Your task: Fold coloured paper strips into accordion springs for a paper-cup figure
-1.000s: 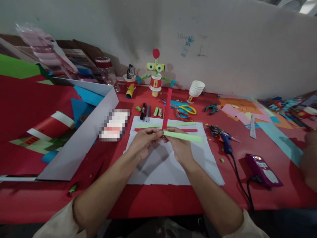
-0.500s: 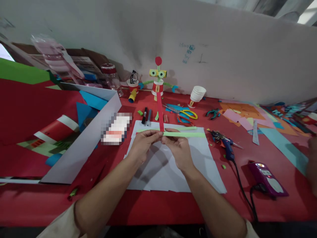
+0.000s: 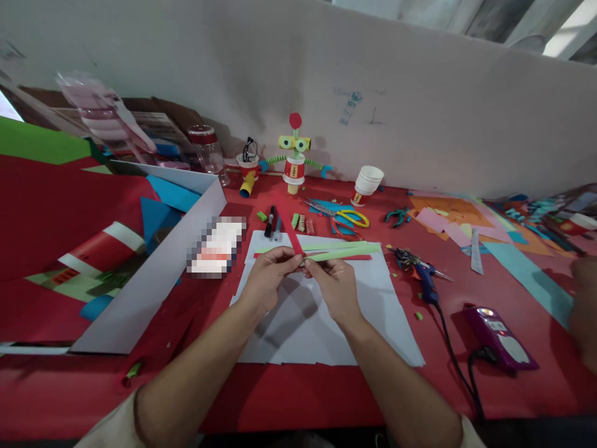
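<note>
Above the white paper sheets (image 3: 321, 345), my left hand (image 3: 270, 280) and my right hand (image 3: 333, 283) meet, thumbs close together, pinching two joined paper strips. The red paper strip (image 3: 290, 229) slants away up and to the left from the fingertips. A light green paper strip (image 3: 345, 253) runs off to the right over my right hand's fingers. How the strips overlap at the join is hidden by the fingers. More green and red strips lie on the sheets behind my hands.
A paper-cup robot figure (image 3: 294, 168) stands by the wall, near stacked paper cups (image 3: 369, 180). Scissors (image 3: 352, 218) and folded paper springs (image 3: 302, 223) lie behind the sheets. To the right are a glue gun (image 3: 426, 280) and its purple box (image 3: 501, 339); another person's hand (image 3: 583, 311) is at the edge.
The red strip has swung from nearly upright to leaning left, and the green strip's free end has tilted away from me. Both hands stay together at the join.
</note>
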A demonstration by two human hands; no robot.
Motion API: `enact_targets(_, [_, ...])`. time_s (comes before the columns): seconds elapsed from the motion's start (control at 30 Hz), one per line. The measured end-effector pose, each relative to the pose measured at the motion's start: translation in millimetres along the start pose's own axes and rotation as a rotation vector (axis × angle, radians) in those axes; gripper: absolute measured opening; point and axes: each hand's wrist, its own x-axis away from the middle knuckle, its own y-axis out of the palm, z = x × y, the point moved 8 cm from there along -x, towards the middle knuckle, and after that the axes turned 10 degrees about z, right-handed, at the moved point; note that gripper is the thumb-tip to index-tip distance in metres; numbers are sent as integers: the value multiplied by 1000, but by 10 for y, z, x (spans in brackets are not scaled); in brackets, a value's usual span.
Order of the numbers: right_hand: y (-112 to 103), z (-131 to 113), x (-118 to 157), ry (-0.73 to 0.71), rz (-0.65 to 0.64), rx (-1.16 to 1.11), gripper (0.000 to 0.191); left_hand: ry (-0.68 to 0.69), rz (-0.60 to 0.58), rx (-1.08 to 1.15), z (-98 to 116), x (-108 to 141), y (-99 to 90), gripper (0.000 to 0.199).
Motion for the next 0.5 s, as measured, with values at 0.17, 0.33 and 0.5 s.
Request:
enact_targets(0.17, [0,32,2,41,13,-40,10,-26,33,35,-36,-7,-32,11])
enact_targets(0.33, [-25,42,-27,51,21,-42,11,-92,-98,-43,-68,29,72,13])
enact_targets(0.5, [-3,14,-14,38,-7,-12,17,-119,-50,-61,-86,12,15,13])
